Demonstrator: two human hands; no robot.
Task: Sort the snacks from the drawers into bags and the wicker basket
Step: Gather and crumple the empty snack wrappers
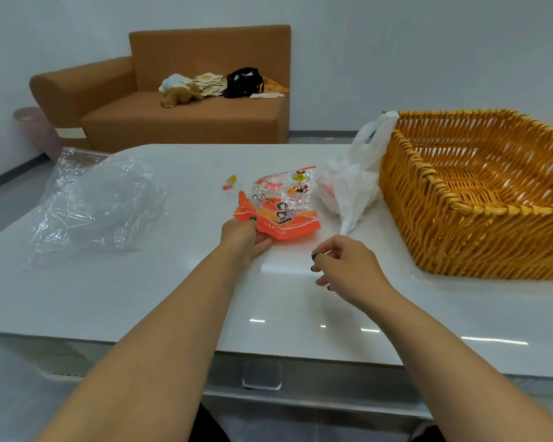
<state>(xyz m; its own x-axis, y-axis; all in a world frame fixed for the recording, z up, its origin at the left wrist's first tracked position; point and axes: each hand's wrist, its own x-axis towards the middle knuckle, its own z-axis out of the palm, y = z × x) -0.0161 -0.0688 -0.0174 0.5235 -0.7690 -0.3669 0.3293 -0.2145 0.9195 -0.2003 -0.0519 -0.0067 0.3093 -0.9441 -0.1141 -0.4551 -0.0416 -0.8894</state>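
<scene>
1. The left hand (245, 237) pinched the near left corner of the orange snack bag (281, 205), which lay flat on the white table (173, 298), stretching away from that hand toward the far right.
2. The right hand (345, 269) hovered just right of the bag's near edge, fingers loosely curled, holding nothing.
3. The wicker basket (428, 218) stood farther right, nearer the right hand.
4. Counted: one snack bag, one small candy (230, 182), one clear plastic bag (93, 199), one white carrier bag (348, 183), one basket.
</scene>
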